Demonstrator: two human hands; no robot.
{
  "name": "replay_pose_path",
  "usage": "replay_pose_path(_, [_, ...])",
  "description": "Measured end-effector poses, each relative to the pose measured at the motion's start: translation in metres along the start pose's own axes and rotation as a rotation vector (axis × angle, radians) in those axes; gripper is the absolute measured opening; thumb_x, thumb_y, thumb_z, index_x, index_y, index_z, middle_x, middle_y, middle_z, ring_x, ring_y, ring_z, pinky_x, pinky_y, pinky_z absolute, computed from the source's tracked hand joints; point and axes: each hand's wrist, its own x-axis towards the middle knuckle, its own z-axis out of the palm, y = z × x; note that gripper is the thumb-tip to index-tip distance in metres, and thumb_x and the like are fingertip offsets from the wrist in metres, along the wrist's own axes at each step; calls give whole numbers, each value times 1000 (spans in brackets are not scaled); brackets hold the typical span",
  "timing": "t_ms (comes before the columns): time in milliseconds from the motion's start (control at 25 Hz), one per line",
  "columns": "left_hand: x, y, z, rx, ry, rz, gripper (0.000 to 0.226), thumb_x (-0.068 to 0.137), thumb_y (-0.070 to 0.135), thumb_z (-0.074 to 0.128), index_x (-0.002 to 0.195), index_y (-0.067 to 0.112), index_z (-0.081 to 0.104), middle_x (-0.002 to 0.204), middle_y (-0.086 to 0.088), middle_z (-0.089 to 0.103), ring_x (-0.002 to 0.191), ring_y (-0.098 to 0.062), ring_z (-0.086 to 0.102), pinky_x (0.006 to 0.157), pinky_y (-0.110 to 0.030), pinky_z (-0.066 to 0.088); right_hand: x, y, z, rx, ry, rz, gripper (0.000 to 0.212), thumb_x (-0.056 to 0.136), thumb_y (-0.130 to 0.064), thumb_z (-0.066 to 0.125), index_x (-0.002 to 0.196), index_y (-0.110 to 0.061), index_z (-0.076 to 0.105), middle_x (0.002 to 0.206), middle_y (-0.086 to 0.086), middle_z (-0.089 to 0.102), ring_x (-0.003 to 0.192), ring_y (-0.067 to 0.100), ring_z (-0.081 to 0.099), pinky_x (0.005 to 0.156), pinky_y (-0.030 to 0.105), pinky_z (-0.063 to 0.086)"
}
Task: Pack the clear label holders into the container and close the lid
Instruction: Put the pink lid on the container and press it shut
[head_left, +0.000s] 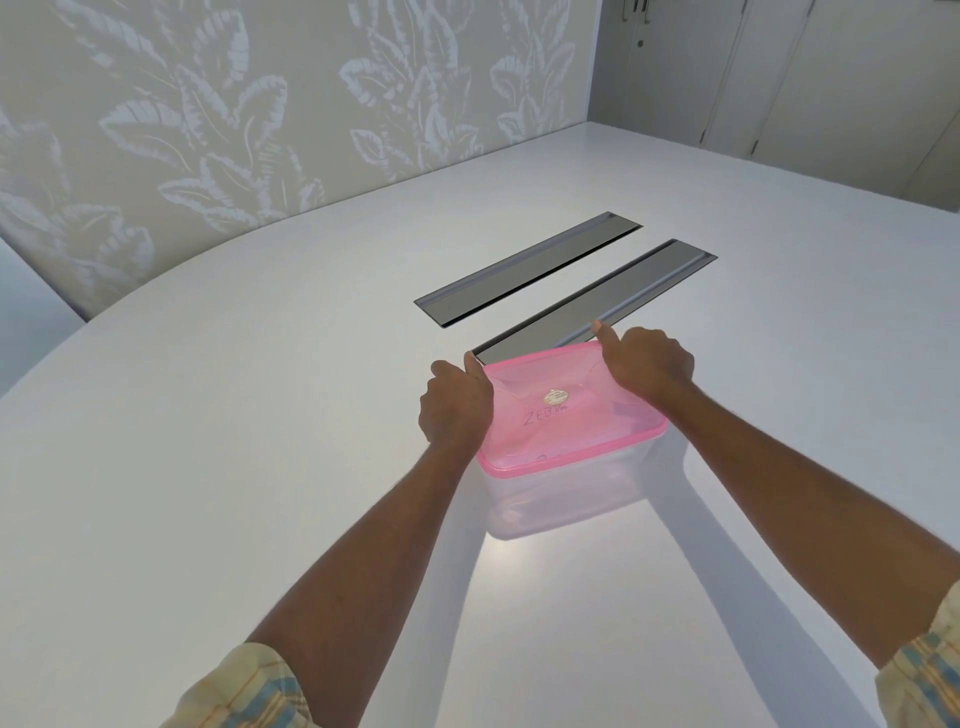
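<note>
stage: closing, holders seemingly packed | translucent pink plastic lid (566, 410) on clear rectangular container (561, 499), mid white counter (208, 467) | left hand (454, 410), right hand (649, 366): fingers curled gripping far lid corners, thumbs pressing | left: seal check

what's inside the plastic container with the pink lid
Through the pink lid and the clear container, only faint curved clear shapes show; what and how many is unclear.

White table (218, 415), curved far edge. Two grey cable-slot covers (527, 269) (597, 299) set flush in the top (parallel, slightly apart). Clear container (566, 499) with pink lid (561, 415) sits directly on it, just in front of nearer cover.
</note>
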Motion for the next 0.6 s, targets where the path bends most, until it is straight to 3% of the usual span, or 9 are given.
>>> replay_pose_path(160, [-1, 2, 0, -1, 14, -12, 58, 107, 55, 33, 124, 4, 55, 120, -17, 71, 115, -42, 67, 78, -41, 40, -30, 25, 6, -56, -10, 60, 99, 93, -84, 5, 101, -12, 72, 89, 12, 65, 99, 38, 67, 76, 40, 41])
replay_pose_path(320, [-3, 2, -1, -2, 21, -11, 57, 108, 54, 33, 124, 4, 56, 120, -17, 71, 116, -42, 67, 78, -41, 42, -44, 36, 7, -12, -50, 140, 96, 86, -90, 0, 83, -15, 60, 68, 3, 50, 84, 33, 55, 75, 39, 42])
replay_pose_path(480, [-1, 3, 0, -26, 10, -17, 52, 111, 48, 29, 124, 5, 56, 123, -18, 70, 119, -43, 65, 87, -44, 48, -43, 37, 12, 115, -14, 186, 100, 92, -86, 8, 103, -10, 73, 91, 12, 65, 89, 34, 55, 79, 42, 41])
replay_pose_path(600, [2, 2, -2, -34, -15, -15, 49, 112, 45, 29, 126, 6, 55, 125, -19, 69, 121, -43, 64, 88, -43, 46, -41, 38, 12, 162, -17, 194, 97, 96, -81, 12, 114, -7, 73, 112, 18, 73, 104, 39, 65, 80, 43, 41])
